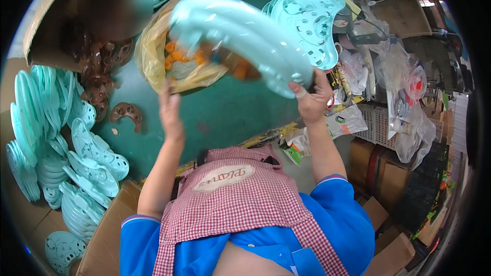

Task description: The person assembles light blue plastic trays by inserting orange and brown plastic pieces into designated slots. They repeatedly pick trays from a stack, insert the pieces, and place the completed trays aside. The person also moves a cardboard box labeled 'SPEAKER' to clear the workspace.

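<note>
Mint shell up over the green table, held at one end.

My right hand (313, 97) is clamped on the lower right end of the curved mint shell (240, 36), which is blurred and tilts up to the left, above the yellow bag (153, 56) of orange pieces (176, 53). My left hand (170, 110) is raised under the shell by the bag; whether it grips anything I cannot tell. Bare green table (230, 112) lies open between my arms. Mint shell stacks (61, 138) crowd the left edge, a box of brown parts (99, 66) the upper left, clear bags (404, 87) the right. The shell hides much of the bag's mouth.
</note>
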A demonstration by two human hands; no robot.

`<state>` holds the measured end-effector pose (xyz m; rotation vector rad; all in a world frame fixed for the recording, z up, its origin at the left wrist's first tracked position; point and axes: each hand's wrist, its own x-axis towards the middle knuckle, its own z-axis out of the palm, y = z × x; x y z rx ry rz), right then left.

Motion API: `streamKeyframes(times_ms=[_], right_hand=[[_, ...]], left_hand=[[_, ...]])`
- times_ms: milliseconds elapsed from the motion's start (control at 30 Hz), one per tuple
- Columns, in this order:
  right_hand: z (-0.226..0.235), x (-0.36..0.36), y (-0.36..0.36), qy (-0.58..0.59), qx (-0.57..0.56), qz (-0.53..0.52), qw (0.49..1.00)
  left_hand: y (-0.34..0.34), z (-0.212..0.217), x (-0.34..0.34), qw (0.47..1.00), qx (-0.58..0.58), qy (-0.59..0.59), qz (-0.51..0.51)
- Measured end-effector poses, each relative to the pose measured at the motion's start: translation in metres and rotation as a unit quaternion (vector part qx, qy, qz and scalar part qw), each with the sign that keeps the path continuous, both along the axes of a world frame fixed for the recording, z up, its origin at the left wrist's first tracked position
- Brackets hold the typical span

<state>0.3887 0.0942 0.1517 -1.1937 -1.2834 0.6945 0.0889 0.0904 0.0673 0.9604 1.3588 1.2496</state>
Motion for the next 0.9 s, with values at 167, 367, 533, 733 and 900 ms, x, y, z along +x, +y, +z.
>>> streamKeyframes(times_ms=[167, 367, 533, 733, 900], right_hand=[[-0.014, 0.038, 0.056, -0.565, 0.026, -0.022, 0.824], [0.011, 0.097, 0.079, -0.565, -0.055, -0.082, 0.819], [-0.055, 0.204, 0.118, -0.050, -0.344, -0.082, 0.934], [-0.076, 0.145, 0.093, -0.060, -0.251, 0.047, 0.965], [-0.078, 0.056, 0.018, -0.130, -0.259, 0.091, 0.953]], left_hand=[[0.063, -0.070, 0.137, 0.945, -0.217, -0.077, -0.233], [0.126, -0.072, 0.246, 0.922, -0.282, -0.103, -0.245], [0.142, -0.167, 0.282, 0.938, -0.186, -0.245, -0.162], [0.142, -0.134, 0.220, 0.913, -0.198, -0.312, -0.170], [0.127, -0.097, 0.080, 0.907, -0.251, -0.254, -0.223]])
